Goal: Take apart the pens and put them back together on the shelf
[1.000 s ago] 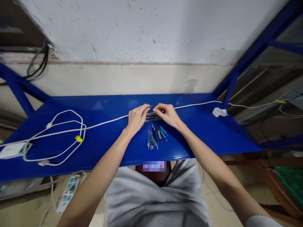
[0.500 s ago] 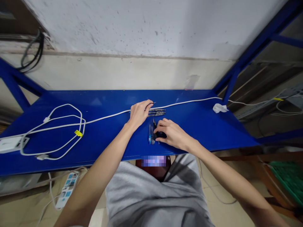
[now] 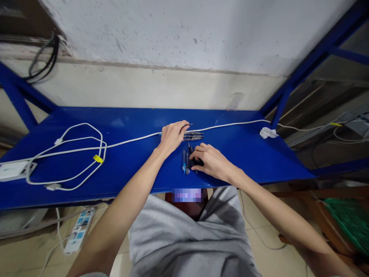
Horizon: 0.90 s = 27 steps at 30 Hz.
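My left hand (image 3: pixel 173 135) is closed in a pinch over the far side of the blue table, with the thin tip of a pen (image 3: pixel 190 124) poking out past the fingertips. Just below those fingers, several dark-and-grey pens (image 3: pixel 196 135) lie side by side, partly covered by the hand. Nearer the front edge, my right hand (image 3: pixel 212 161) curls its thumb and fingers round a black pen (image 3: pixel 190 149), whose lower part they hide. Left of it lie clear tubes, one with a blue end (image 3: pixel 183 167).
A white cable (image 3: pixel 135 139) crosses the table (image 3: pixel 236 146) behind the pens and loops at the left by a white box (image 3: pixel 14 170). Crumpled tissue (image 3: pixel 268 132) lies at the right. Blue frame posts (image 3: pixel 281 102) stand at the sides, with a wall behind.
The view has shifted slightly. Both hands keep nearly the same places and grips; the pen tip in my left hand has moved slightly.
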{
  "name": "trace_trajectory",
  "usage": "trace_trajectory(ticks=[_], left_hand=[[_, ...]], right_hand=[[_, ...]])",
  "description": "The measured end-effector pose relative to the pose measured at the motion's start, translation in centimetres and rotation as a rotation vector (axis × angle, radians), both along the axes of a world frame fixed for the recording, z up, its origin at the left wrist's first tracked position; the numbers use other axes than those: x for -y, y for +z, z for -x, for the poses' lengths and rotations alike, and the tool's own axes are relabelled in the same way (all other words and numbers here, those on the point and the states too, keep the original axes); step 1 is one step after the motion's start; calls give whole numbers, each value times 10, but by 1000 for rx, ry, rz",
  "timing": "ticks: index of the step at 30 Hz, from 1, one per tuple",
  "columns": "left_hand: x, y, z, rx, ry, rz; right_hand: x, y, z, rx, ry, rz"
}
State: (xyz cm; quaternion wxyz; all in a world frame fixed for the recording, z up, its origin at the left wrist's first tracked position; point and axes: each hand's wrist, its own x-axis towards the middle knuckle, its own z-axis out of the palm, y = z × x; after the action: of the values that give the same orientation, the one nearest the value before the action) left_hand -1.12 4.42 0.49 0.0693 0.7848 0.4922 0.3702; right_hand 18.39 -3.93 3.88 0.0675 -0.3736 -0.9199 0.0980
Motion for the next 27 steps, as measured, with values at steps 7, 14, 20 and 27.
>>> trace_trajectory(ticks=[7, 14, 20, 27], left_hand=[[0, 0, 0, -1, 3, 7], [0, 0, 0, -14, 5, 7], [0, -1, 0, -31, 7, -1], [2, 2, 0, -39, 2, 7]], right_hand=[[-2, 3, 4, 28, 18, -19], [2, 5, 8, 98, 1, -86], [1, 5, 12, 109, -4, -58], [-1, 3, 11, 75, -2, -4]])
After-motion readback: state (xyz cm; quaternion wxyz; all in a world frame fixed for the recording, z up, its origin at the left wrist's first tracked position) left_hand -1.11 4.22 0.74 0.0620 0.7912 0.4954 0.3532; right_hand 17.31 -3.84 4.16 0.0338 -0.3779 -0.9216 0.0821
